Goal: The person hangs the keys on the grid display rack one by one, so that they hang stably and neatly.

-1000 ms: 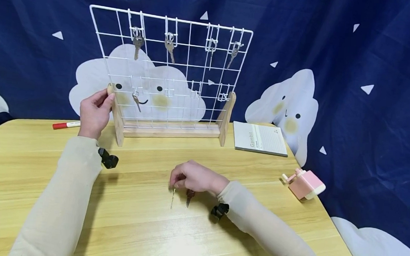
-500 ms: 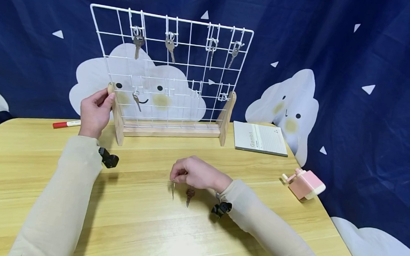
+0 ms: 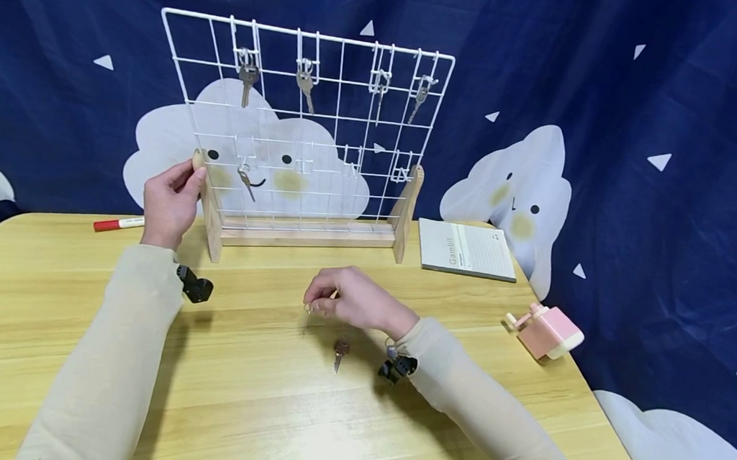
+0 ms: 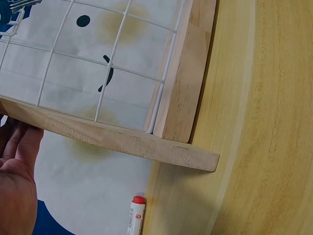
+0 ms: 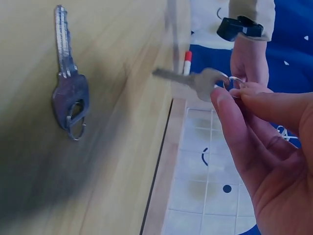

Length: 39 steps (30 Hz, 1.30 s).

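Observation:
My left hand grips the left wooden upright of a white wire grid rack, thumb in front. In the left wrist view its fingers reach behind that upright. Over the table, my right hand pinches a small ring with a key hanging from it; in the right wrist view this key points away from the fingertips. A darker key with its own ring lies on the table below. Several keys, one being a broad key, hang from the grid's upper hooks, and another key hangs lower left.
A notebook lies right of the rack, and a pink pencil sharpener with a crank stands near the table's right edge. Left of the rack is a red-capped marker. A blue curtain hangs behind the table.
My right hand has lifted and moved slightly toward the rack, carrying the pinched key away from the key on the table. My left hand stays on the upright.

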Available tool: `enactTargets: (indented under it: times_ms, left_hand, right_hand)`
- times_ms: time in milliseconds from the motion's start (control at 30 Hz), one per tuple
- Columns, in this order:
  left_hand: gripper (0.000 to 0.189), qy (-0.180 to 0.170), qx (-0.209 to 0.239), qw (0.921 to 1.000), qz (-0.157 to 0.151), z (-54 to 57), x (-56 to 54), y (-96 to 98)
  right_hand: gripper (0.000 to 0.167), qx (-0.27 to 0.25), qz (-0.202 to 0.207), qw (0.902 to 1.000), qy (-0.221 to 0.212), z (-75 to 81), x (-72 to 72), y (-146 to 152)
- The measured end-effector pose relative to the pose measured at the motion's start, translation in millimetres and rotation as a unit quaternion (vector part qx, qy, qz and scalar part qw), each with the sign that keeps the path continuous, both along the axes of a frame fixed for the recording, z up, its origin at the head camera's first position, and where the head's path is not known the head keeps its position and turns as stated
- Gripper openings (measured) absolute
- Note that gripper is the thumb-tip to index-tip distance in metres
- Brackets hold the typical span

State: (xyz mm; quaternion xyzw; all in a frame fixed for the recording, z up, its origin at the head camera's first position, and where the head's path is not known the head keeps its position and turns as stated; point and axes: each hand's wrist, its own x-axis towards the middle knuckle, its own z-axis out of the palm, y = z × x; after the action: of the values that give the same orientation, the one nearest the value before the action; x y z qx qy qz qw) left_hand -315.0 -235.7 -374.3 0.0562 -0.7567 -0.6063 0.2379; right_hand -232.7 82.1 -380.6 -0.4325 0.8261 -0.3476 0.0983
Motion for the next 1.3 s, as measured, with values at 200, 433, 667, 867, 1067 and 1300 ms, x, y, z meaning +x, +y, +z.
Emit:
enactTargets:
  times_ms: [200, 433, 667, 867, 1067, 1300]
  left_hand:
    - [0.043, 0.002, 0.012, 0.9999, 0.001, -1.1, 0.0, -0.5]
    - [0.043, 0.002, 0.018, 0.9998, 0.000, -2.3, -0.6, -0.9]
    - [0.044, 0.004, 0.015, 0.9999, -0.003, -1.7, -0.2, -1.6]
    - [0.045, 0.001, 0.010, 0.9999, -0.001, -0.7, 0.6, -1.0]
    - [0.044, 0.003, 0.014, 0.9999, 0.001, 0.0, -0.5, -0.3]
    - [0.045, -0.005, 0.020, 0.9998, -0.006, -0.4, -1.2, -0.7]
  right_hand:
    - [0.009, -0.006, -0.030, 0.9993, 0.020, 7.1, -2.9, -1.3]
    - [0.010, -0.029, -0.054, 0.9980, -0.017, 18.1, -7.5, -4.6]
    - [0.010, -0.059, -0.077, 0.9945, -0.037, 30.1, -16.2, -9.8]
    - [0.010, -0.069, -0.099, 0.9926, -0.008, 41.9, -27.2, -12.9]
    - [0.011, -0.070, -0.107, 0.9918, 0.011, 54.7, -35.5, -16.7]
    - [0.011, -0.088, -0.135, 0.9870, 0.002, 63.7, -45.3, -22.7]
